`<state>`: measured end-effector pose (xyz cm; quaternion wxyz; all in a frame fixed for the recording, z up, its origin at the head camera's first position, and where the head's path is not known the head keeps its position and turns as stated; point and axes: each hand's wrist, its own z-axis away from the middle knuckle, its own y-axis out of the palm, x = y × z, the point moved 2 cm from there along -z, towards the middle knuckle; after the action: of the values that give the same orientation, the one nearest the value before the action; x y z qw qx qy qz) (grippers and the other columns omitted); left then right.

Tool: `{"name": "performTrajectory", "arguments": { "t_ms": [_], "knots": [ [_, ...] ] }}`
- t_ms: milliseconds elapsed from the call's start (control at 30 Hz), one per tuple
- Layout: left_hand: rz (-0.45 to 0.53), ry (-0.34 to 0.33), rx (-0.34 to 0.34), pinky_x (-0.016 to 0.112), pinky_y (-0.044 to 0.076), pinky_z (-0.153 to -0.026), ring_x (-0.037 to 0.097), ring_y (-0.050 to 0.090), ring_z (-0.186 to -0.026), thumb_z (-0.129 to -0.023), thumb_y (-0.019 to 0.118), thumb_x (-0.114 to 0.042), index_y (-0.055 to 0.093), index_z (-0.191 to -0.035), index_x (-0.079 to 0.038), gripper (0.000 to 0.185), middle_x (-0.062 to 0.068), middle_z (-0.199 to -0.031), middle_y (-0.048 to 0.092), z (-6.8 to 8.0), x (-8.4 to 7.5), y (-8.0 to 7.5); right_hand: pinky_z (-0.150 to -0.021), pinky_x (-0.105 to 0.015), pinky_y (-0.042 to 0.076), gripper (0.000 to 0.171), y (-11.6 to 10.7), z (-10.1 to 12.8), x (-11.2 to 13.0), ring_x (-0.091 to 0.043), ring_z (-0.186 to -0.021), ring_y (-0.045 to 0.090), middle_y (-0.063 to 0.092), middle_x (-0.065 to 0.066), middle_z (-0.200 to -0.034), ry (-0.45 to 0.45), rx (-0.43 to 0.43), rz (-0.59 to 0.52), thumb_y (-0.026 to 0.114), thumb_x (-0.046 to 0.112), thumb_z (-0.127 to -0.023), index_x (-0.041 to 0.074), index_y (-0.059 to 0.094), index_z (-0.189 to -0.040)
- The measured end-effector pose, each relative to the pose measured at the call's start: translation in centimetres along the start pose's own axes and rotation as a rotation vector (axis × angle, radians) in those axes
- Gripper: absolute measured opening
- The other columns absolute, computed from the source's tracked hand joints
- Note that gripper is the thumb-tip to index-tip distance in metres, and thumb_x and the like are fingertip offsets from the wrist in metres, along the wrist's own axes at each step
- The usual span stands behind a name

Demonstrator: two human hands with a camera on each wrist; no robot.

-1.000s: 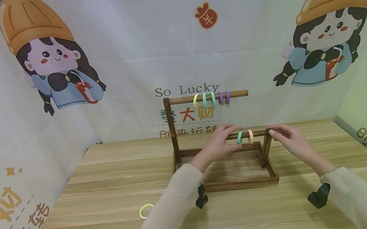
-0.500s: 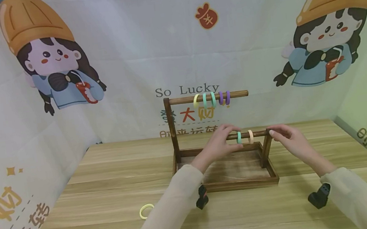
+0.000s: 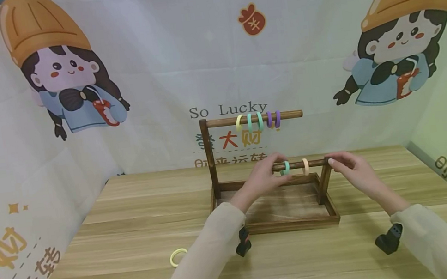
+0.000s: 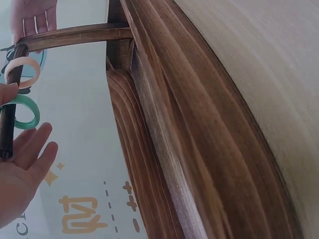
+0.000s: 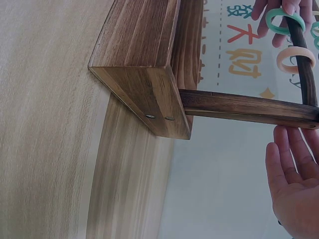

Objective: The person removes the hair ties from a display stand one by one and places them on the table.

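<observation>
A two-armed wooden rack (image 3: 276, 226) with a tray base stands on the table. Its low rod (image 3: 317, 162) carries a peach ring (image 3: 305, 166) and a green ring (image 3: 286, 169) near its free end. My left hand (image 3: 259, 179) pinches the green ring there. In the left wrist view its thumb lies in front of the rod, while several fingers stretch behind; the index fingertip is hidden. My right hand (image 3: 353, 170) holds the post top at the rod's fixed end with thumb and fingertips; the other fingers extend fairly straight in the right wrist view.
The upper rod (image 3: 217, 123) bears a yellow ring (image 3: 239, 122), two mint rings (image 3: 260, 122) and two purple rings (image 3: 277, 119). A loose yellow ring (image 3: 178, 257) lies on the table (image 3: 109, 265) left of the rack. Printed cloth (image 3: 154, 50) encloses the table's back and sides.
My left hand has shifted slightly left along the low rod, and the green ring, tilted a second ago, has moved left with it. The right hand and the rack have stayed put.
</observation>
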<state>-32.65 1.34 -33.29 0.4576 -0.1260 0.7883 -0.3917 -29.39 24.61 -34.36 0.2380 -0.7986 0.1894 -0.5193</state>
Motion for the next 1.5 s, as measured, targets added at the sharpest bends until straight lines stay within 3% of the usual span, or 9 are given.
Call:
{"name": "performTrajectory", "arguments": {
  "t_ms": [167, 500, 867, 1167, 1500],
  "knots": [
    [0.053, -0.005, -0.014, 0.024, 0.043, -0.075, 0.013, 0.051, -0.096, -0.081, 0.066, -0.020, 0.050, -0.115, -0.011, 0.038, 0.000, -0.111, 0.053, 0.3, 0.2, -0.1, -0.073, -0.030, 0.045, 0.043, 0.0, 0.0, 0.1, -0.029, -0.098, 0.051, 0.052, -0.019, -0.115, 0.000, 0.001, -0.004, 0.041, 0.030, -0.094, -0.002, 0.049, -0.121],
    [0.142, -0.006, -0.024, 0.020, 0.045, -0.072, 0.015, 0.054, -0.091, -0.081, 0.065, -0.014, 0.049, -0.114, -0.007, 0.037, 0.003, -0.110, 0.052, 1.3, 1.0, -0.9, -0.072, -0.024, 0.045, 0.044, 0.0, 0.1, 0.1, -0.028, -0.098, 0.051, 0.052, -0.019, -0.115, 0.003, 0.007, -0.006, 0.041, 0.031, -0.094, -0.002, 0.048, -0.122],
    [0.225, -0.012, -0.048, 0.021, 0.046, -0.072, 0.016, 0.057, -0.087, -0.081, 0.064, -0.009, 0.047, -0.117, -0.006, 0.039, 0.005, -0.115, 0.049, 2.5, 2.2, -2.0, -0.079, -0.045, 0.042, 0.045, 0.0, 0.1, 0.0, -0.030, -0.100, 0.050, 0.051, -0.019, -0.116, 0.009, 0.012, -0.016, 0.041, 0.032, -0.094, -0.002, 0.047, -0.123],
    [0.250, 0.023, -0.046, 0.020, 0.046, -0.071, 0.014, 0.058, -0.084, -0.081, 0.064, -0.007, 0.050, -0.116, -0.006, 0.038, 0.006, -0.111, 0.052, 3.7, 3.1, -2.3, -0.075, -0.030, 0.045, 0.044, 0.0, 0.0, 0.0, -0.030, -0.099, 0.050, 0.052, -0.019, -0.115, 0.007, 0.010, -0.004, 0.041, 0.032, -0.094, -0.001, 0.048, -0.122],
    [0.306, 0.080, -0.006, 0.021, 0.047, -0.072, 0.017, 0.059, -0.090, -0.080, 0.063, 0.000, 0.048, -0.120, 0.003, 0.043, 0.011, -0.113, 0.052, 5.2, 3.5, -2.3, -0.079, -0.047, 0.042, 0.045, 0.0, 0.1, 0.1, -0.033, -0.101, 0.049, 0.050, -0.021, -0.117, 0.008, 0.015, -0.027, 0.040, 0.032, -0.094, -0.002, 0.047, -0.123]
  ]
}}
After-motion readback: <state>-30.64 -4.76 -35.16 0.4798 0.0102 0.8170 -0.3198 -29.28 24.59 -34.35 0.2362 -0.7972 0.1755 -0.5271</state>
